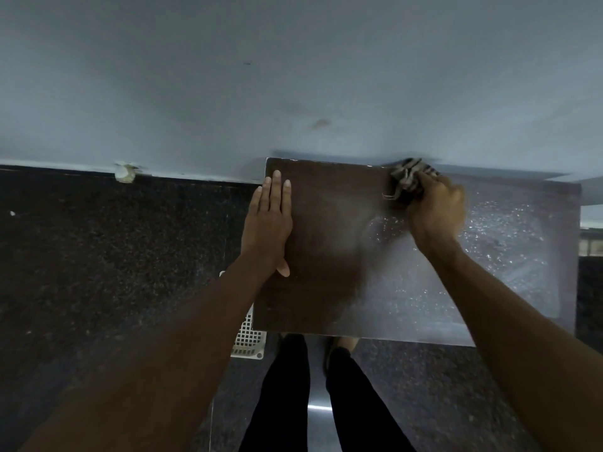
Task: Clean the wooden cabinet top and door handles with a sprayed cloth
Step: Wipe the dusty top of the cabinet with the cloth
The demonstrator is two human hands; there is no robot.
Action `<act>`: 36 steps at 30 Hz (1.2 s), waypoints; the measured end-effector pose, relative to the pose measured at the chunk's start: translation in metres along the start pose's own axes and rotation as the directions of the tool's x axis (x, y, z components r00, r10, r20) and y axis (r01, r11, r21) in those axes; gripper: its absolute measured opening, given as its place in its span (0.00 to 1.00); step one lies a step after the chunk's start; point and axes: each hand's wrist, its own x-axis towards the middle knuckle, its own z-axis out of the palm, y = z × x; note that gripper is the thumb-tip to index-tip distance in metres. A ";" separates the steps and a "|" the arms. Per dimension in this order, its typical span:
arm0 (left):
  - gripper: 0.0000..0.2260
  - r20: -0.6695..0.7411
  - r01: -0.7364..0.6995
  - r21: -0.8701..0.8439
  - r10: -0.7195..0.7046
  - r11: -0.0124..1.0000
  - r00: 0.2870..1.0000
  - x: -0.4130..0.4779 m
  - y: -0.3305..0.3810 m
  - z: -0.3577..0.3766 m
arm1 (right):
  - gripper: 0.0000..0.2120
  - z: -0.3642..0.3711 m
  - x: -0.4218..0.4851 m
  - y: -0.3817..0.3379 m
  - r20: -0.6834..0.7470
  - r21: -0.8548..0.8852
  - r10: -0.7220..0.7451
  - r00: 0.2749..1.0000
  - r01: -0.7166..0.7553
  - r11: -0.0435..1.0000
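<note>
Looking down from your head camera, you see the wooden cabinet top (326, 256) standing against the pale wall (293, 76), its left half dark and dry-looking, its right half glazed with spray droplets (505, 239). Your left hand (267, 223) lies flat on the top's left edge, fingers straight and together, bracing and holding nothing. Your right hand (437, 210) is curled round the bunched striped cloth (408, 179), pressing it down at the far edge where the top meets the wall, about midway along. The step in hand looks like wiping the wet area, so work from that far edge toward yourself in overlapping strokes and carry the moisture across to the dry left side. Spreading the cloth flatter under your palm should cover more of the wood than a tight wad does. Press evenly and run right into the far right corner, where the droplets lie thickest. The door handles are out of view below the near edge, and so appear to be a later job. A white floor grate (249, 340) shows beside the cabinet's near left corner.
</note>
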 end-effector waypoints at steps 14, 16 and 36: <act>0.76 0.007 0.009 0.075 -0.009 0.997 1.000 0.001 0.003 -0.001 | 0.23 0.015 -0.040 -0.105 0.140 0.134 -0.455 0.880 0.438 0.889; 0.76 0.016 -0.001 0.065 0.000 0.998 1.000 0.001 0.002 -0.002 | 0.25 0.014 -0.038 -0.081 0.157 0.136 -0.494 0.855 0.476 0.869; 0.76 0.036 -0.027 0.053 0.025 0.998 0.999 -0.002 0.001 -0.007 | 0.32 0.033 -0.146 -0.031 0.141 0.171 -0.449 0.882 0.425 0.889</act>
